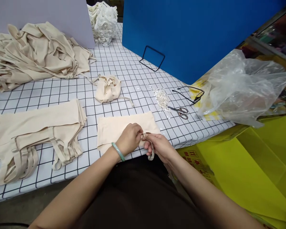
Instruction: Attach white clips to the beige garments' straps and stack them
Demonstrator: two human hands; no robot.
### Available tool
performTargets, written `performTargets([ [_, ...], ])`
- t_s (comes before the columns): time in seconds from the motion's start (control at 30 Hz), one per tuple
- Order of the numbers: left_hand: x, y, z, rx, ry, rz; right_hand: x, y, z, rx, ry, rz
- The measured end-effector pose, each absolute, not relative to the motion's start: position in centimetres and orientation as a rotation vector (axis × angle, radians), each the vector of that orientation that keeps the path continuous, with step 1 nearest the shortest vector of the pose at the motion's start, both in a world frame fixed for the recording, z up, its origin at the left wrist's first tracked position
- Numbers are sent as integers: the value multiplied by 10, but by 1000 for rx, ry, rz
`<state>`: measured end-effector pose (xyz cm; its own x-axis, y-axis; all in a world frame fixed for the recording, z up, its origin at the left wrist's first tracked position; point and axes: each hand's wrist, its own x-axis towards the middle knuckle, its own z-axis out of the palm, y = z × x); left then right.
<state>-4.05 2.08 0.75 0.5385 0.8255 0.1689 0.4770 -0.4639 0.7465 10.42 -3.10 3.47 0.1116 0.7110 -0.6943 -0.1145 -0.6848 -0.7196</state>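
Observation:
A beige cloth garment (116, 125) lies flat at the table's front edge, directly under my hands. My left hand (131, 135), with a pale green bangle at its wrist, is closed in a pinch at the garment's narrow strap. Close against it, my right hand (158, 143) pinches the same beige strap (152, 154), whose loop hangs down below the fingers. Whatever small part may sit between the fingertips is hidden. Ahead and to the right are a pile of tiny white pieces (161, 98) and dark-handled scissors (181, 113).
Stacked beige garments with straps (38, 124) lie at left, a large beige heap (45, 54) behind them. A crumpled beige piece (108, 88) lies mid-table. Eyeglasses (193, 95) and a clear plastic bag (235, 89) are at right. A blue panel (181, 38) stands behind; a yellow box (248, 171) is below right.

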Motion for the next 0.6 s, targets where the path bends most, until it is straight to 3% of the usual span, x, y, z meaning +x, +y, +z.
performTargets([
  [0.13,-42,35,17,2368,993,592,120,-59,45,-1739,-768,1577],
  [0.33,-25,42,-1,2603,985,114,130,-128,29,-1815,-1090,1344],
  [0.5,-19,44,-10,2582,1016,132,128,-157,-6,-1729,-1029,1392],
  [0.6,-25,50,-3,2507,947,190,129,-157,-10,-1750,-1106,996],
])
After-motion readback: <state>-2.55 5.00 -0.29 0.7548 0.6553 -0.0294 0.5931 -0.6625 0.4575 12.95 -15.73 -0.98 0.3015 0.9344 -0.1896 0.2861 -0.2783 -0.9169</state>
